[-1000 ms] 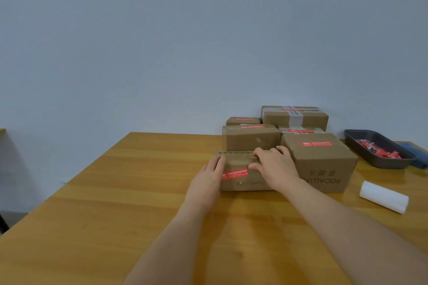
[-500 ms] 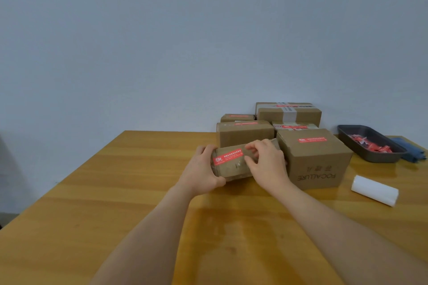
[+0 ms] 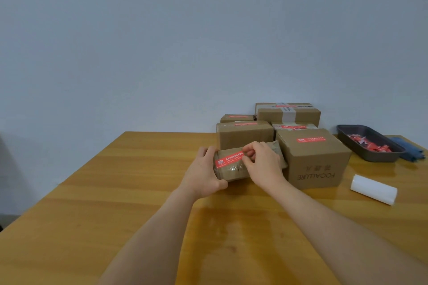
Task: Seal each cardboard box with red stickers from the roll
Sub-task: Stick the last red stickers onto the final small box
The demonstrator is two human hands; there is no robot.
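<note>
Cardboard box (image 3: 234, 166) tilting above the wooden table (image 3: 115, 192) | we are gripping it with our left hand (image 3: 203, 173) | our right hand (image 3: 264, 164) is pinching the red sticker (image 3: 228, 159)

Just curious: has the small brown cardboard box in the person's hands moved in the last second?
Yes. The small brown cardboard box has been lifted and tipped toward the person; it lay flat on the wooden table beside the large FOCALLURE box.

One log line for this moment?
small box tilted | left hand grips end | right hand at red sticker
</note>
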